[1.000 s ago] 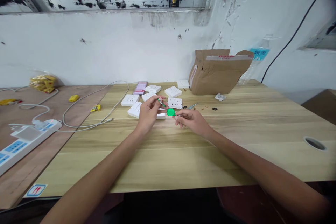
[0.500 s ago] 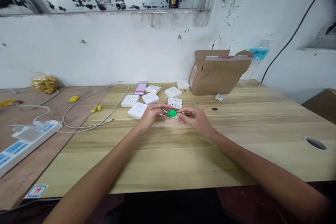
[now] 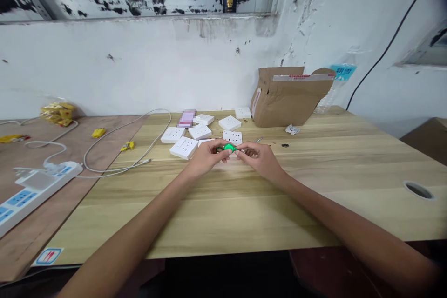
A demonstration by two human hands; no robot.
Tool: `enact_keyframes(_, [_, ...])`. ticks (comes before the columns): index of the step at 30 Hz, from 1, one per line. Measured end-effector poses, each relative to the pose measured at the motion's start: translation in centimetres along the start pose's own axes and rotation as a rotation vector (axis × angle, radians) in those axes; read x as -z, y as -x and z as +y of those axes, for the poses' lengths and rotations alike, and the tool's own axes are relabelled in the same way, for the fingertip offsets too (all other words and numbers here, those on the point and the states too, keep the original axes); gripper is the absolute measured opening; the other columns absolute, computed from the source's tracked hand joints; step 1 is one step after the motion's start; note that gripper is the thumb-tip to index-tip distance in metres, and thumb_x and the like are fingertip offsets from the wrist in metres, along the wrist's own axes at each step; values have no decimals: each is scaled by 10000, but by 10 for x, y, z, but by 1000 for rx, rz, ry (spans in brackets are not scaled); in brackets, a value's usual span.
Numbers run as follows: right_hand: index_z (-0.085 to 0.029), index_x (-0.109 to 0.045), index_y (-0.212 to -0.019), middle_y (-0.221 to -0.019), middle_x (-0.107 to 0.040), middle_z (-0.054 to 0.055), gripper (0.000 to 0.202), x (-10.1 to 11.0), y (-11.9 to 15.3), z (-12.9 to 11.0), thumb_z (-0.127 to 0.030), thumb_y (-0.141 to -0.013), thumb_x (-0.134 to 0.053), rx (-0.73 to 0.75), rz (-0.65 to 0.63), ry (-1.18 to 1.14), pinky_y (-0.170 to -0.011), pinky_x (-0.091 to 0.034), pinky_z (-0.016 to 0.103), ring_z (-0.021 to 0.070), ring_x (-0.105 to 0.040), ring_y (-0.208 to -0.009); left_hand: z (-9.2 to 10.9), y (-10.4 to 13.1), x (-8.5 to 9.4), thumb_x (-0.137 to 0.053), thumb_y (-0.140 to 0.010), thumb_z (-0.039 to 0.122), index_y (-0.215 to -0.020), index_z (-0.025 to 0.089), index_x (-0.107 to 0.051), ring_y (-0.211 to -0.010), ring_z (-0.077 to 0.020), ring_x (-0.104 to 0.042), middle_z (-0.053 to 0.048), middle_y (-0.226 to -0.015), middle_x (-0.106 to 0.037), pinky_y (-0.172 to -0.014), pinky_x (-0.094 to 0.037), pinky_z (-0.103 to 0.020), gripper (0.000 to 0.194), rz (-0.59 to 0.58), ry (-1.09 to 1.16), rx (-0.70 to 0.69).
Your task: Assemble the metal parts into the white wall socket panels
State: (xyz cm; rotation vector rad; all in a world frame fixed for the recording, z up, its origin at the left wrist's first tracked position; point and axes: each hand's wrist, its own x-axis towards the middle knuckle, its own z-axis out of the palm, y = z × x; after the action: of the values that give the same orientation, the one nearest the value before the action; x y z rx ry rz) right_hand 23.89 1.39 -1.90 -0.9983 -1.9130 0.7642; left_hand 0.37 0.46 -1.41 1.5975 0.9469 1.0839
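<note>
Between my two hands, over the middle of the table, is a small green round piece (image 3: 229,147) with thin metal bits at its sides; I cannot make out its exact kind. My left hand (image 3: 208,154) pinches its left side, the thumb pressed at the lower edge. From the right, the fingers of my right hand (image 3: 256,157) are closed on its other end. Just behind the hands stands a white socket plate (image 3: 232,138). Another white socket plate (image 3: 184,147) lies to the left of my left hand, and one more is partly hidden behind its fingers.
Several more white plates (image 3: 199,131) and a purple pack (image 3: 186,118) lie farther back. A cardboard box (image 3: 291,98) leans near the wall, with a bottle (image 3: 340,79) behind. A white cable (image 3: 87,158), yellow pieces (image 3: 98,132) and a power strip (image 3: 38,198) are on the left.
My left hand has closed in on the green piece, its thumb now against the lower edge. The piece has shifted slightly up. My right hand keeps nearly the same place.
</note>
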Motion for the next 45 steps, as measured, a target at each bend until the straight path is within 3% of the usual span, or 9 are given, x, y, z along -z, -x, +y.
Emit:
enact_keyframes(7, [-262,-826,-979,-955,-867,47,244,1,-1,-2,-492,-998,-748,43,-7,7,-744,-606,366,231,-761,-782,5,3,1,-887,-889,453,-1119,211,-842,-751,-190,-732,-50,-953,-810,-728,-571,-320,337,52,-67,-50])
enact_keyframes(14, [-267,-829,-1029,-926,-857,42,245,2,0,-3,-500,-1003,-758,78,16,11,-742,-611,359,236,-779,-791,3,3,2,-859,-916,411,-1126,226,-851,-790,-199,-713,-51,-952,-806,-734,-566,-325,280,77,-83,-73])
enact_keyframes(22, [-277,-865,-993,-985,-887,42,244,11,-5,4,-477,-1034,-732,80,9,29,-775,-639,377,268,-825,-865,-1,0,9,-886,-873,459,-1118,187,-831,-841,-208,-731,-92,-1022,-821,-712,-586,-315,371,144,-67,-31])
enact_keyframes(28, [-266,-846,-989,-960,-876,46,303,13,-7,1,-541,-1030,-728,19,-22,-55,-793,-686,395,260,-825,-847,1,-1,13,-886,-882,453,-1140,179,-822,-769,-191,-729,-72,-934,-805,-736,-603,-335,381,132,-48,-29])
enact_keyframes(36, [-271,-843,-1012,-983,-877,52,290,13,-6,2,-540,-1023,-733,19,-15,-51,-803,-700,416,271,-830,-877,0,0,13,-878,-873,372,-1183,200,-805,-851,-209,-735,-88,-1036,-825,-723,-566,-323,361,103,-50,-49])
enact_keyframes(45, [-254,-823,-977,-973,-871,59,286,14,-9,7,-518,-1033,-729,7,11,-33,-893,-673,433,264,-826,-882,-6,-3,18,-836,-887,356,-1215,197,-794,-856,-219,-761,-68,-986,-827,-786,-579,-340,367,98,-78,-21])
